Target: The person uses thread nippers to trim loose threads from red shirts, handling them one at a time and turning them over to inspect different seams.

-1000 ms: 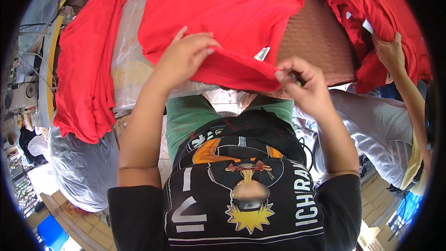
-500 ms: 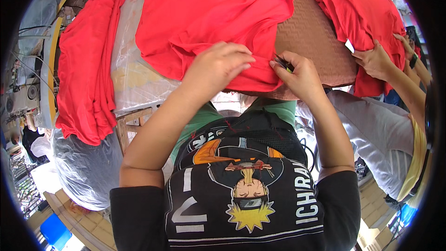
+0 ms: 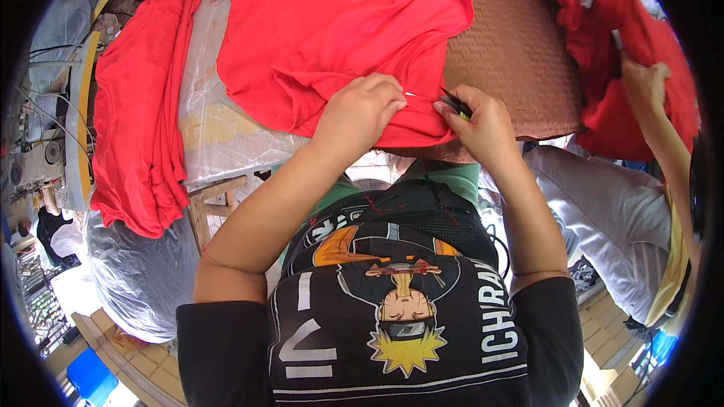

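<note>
A red garment (image 3: 339, 38) lies spread over the table before me, its near edge gathered by my hands. My left hand (image 3: 363, 108) is closed in a pinch on the cloth near that edge. A thin white strip (image 3: 410, 94) shows at its fingertips, too small to tell what it is. In my right hand (image 3: 485, 122) are small dark thread snips (image 3: 455, 102), with a yellow-green patch near the thumb. Their points lie over the garment's right side, and the fingers are wrapped round them.
Folded red cloth (image 3: 143, 105) hangs over the table's left end beside a plastic-covered surface (image 3: 219, 136). Textured brown covering (image 3: 513, 53) lies right. A co-worker's hand (image 3: 643, 87) handles another red garment (image 3: 603, 98) at far right. A sewing machine (image 3: 38, 162) stands far left.
My left hand has closed up at the garment's edge, where a white strip now shows. My right hand still holds the snips. The co-worker's red cloth and hand have shifted right.
</note>
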A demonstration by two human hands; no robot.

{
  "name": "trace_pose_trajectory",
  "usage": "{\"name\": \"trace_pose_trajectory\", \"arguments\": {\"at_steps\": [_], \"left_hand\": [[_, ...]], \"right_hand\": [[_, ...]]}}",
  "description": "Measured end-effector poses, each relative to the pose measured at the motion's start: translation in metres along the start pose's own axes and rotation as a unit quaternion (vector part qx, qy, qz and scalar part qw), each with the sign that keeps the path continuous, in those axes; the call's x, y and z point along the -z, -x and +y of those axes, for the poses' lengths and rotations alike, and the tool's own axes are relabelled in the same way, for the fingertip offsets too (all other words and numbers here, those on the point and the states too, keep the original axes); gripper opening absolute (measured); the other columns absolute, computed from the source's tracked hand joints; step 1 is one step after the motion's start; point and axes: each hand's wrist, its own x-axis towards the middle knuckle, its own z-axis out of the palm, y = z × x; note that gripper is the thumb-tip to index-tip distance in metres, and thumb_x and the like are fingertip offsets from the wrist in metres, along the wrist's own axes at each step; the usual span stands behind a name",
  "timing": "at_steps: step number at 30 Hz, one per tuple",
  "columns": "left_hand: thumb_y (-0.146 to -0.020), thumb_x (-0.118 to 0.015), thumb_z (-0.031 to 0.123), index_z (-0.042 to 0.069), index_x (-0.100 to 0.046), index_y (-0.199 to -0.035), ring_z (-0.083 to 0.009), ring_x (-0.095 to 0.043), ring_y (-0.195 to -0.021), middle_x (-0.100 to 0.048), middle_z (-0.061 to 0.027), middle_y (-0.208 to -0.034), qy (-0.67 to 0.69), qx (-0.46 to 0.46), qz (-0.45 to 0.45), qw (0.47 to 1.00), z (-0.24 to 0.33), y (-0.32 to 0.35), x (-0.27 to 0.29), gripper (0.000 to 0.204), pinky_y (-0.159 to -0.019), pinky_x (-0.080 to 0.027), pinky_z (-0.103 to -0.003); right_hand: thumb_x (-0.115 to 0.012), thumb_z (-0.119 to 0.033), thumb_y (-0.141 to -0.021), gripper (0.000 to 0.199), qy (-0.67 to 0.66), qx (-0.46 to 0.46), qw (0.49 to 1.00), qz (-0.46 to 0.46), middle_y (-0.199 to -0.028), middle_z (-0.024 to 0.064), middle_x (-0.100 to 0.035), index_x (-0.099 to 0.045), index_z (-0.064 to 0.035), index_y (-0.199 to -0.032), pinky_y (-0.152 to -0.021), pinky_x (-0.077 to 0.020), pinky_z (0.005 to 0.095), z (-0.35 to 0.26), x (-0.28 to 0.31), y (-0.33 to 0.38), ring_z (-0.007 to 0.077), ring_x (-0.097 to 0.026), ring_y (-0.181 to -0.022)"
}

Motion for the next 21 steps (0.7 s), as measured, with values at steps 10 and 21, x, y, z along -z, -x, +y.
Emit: {"name": "trace_pose_trajectory", "arguments": {"at_steps": [10, 21], "left_hand": [[-0.099, -0.056, 0.017, 0.001, -0.062, -0.097, -0.0167, -0.056, -0.109, -0.064, -0.0076, -0.107, 0.375, 0.145, -0.053, 0.914, -0.013, -0.002, 0.010, 0.017, -0.099, -0.042, -0.031], [-0.093, -0.065, 0.015, 0.002, -0.066, -0.106, -0.0157, -0.061, -0.102, -0.064, -0.0087, -0.112, 0.365, 0.185, -0.013, 0.912, -0.008, 0.008, 0.029, 0.019, -0.090, -0.049, -0.030]], "right_hand": [[-0.072, -0.022, -0.084, 0.023, 0.029, 0.013, 0.999, 0.002, -0.080, 0.0180, -0.064, -0.066, -0.0003, -0.090, -0.065, -0.0470, 0.0393, 0.001, -0.002, -0.006, 0.0305, -0.061, -0.070], [-0.070, -0.020, -0.087, 0.027, -0.082, 0.032, 0.990, 0.114, -0.098, 0.0153, -0.068, -0.062, -0.0020, -0.106, -0.077, -0.0522, 0.0391, -0.025, 0.013, -0.003, 0.0324, -0.067, -0.086]]}}
